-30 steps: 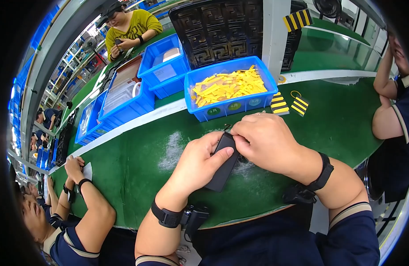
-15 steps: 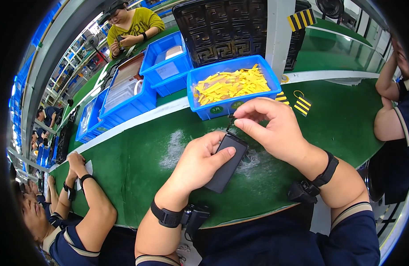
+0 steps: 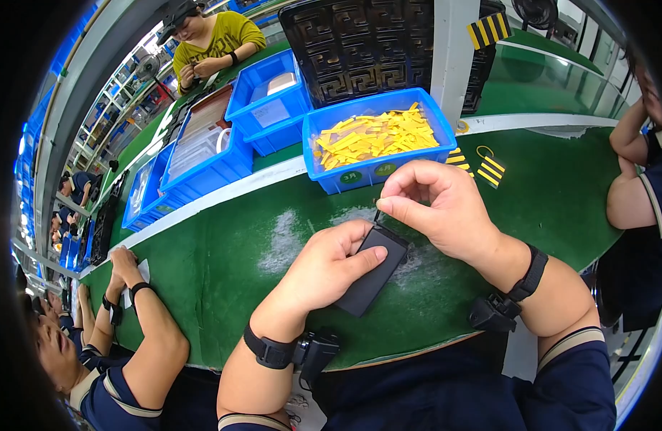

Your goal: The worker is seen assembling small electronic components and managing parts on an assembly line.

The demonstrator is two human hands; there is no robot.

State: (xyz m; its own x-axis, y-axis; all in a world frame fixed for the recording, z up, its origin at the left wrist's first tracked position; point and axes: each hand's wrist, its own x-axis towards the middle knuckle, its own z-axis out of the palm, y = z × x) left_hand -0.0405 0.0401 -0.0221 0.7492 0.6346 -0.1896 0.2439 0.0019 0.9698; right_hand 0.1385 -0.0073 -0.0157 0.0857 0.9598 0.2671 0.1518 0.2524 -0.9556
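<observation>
A flat black rectangular block point(image 3: 374, 284), like a power bank, is tilted above the green table in front of me. My left hand point(image 3: 320, 264) grips it along its left side, thumb flat on the upper face. From the block's far end rises a short thin black cable point(image 3: 377, 215). My right hand point(image 3: 435, 205) pinches the cable's tip between thumb and forefinger, just beyond the block; the very end is hidden by the fingers.
Behind my hands stands a blue bin point(image 3: 331, 179) of yellow strips. More blue bins point(image 3: 216, 183) line a pale ledge to the left. Striped yellow-black tags point(image 3: 491, 171) lie right of the bin. Co-workers' arms point(image 3: 159, 323) rest at left, others at right.
The block has shifted slightly right and toward me in my left hand. My right fingers have moved down over the cable's tip, covering the small black end that showed before.
</observation>
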